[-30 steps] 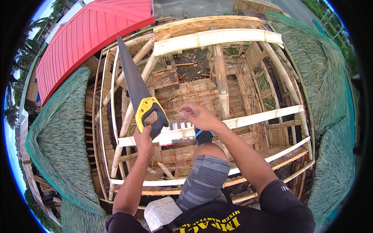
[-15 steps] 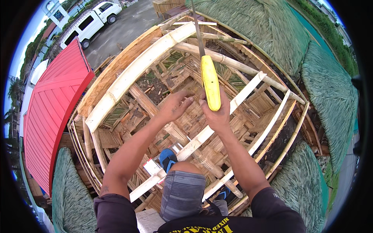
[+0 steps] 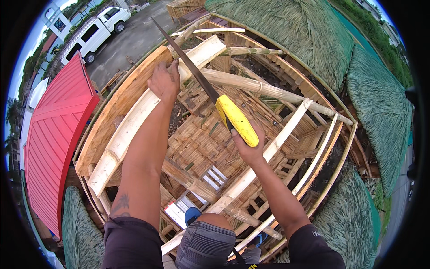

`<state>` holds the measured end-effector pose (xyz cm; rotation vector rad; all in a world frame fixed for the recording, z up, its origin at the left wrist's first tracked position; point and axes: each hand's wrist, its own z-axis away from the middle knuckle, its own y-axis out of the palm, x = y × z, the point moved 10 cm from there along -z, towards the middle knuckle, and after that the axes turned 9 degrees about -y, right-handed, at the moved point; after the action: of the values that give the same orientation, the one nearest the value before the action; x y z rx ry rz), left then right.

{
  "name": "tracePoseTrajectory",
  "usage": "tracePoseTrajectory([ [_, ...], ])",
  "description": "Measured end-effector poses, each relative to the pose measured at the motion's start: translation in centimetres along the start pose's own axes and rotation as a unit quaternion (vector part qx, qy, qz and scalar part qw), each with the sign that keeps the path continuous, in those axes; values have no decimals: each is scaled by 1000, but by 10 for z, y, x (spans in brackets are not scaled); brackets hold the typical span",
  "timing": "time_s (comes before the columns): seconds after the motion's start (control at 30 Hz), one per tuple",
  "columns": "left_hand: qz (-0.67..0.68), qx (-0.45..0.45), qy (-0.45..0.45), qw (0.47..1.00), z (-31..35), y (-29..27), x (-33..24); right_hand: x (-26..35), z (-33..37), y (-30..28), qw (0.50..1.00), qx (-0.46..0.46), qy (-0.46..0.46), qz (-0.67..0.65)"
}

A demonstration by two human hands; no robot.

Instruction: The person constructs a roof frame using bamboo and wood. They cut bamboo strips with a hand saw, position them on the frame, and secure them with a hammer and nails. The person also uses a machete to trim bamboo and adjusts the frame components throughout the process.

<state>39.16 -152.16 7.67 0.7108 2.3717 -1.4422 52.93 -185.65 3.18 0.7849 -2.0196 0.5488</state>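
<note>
My right hand (image 3: 251, 142) is wrapped around the yellow handle of a handsaw (image 3: 238, 121). The long dark blade slants up and to the left, passing across a pale split bamboo pole (image 3: 117, 150) near its far end. On that same pole rests my left hand (image 3: 164, 81), its fingers curled over the piece just left of the blade. The pole runs along the left side of the bamboo frame, its hollow side facing up. Whether the saw's teeth touch the bamboo cannot be made out.
A round bamboo beam (image 3: 273, 93) crosses behind the saw. Pale slats (image 3: 286, 129) span the frame on the right. A metal ladder (image 3: 214, 178) stands below my knee. Thatched roofs (image 3: 380, 103), a red roof (image 3: 58, 148) and a white van (image 3: 92, 36) surround the frame.
My left hand has moved up and left onto the split bamboo. The saw has swung from near upright to slanting left, its handle slightly lower.
</note>
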Motion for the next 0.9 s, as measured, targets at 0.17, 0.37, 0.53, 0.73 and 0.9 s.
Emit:
tracePoseTrajectory([
  [0.17,-59,8,-42,997,2,0,-3,-48,12,16,994,108,18,-14],
  [0.37,-72,31,-54,995,-4,12,-1,21,41,-62,982,169,-17,78],
  [0.53,-65,39,-7,997,2,7,-1,-4,-28,20,994,101,-26,21],
  [0.73,-230,118,134,957,40,-28,24,-82,-77,88,992,59,-72,-80],
  [0.9,-216,106,141,960,41,-25,30,-19,39,-48,989,135,59,-23],
])
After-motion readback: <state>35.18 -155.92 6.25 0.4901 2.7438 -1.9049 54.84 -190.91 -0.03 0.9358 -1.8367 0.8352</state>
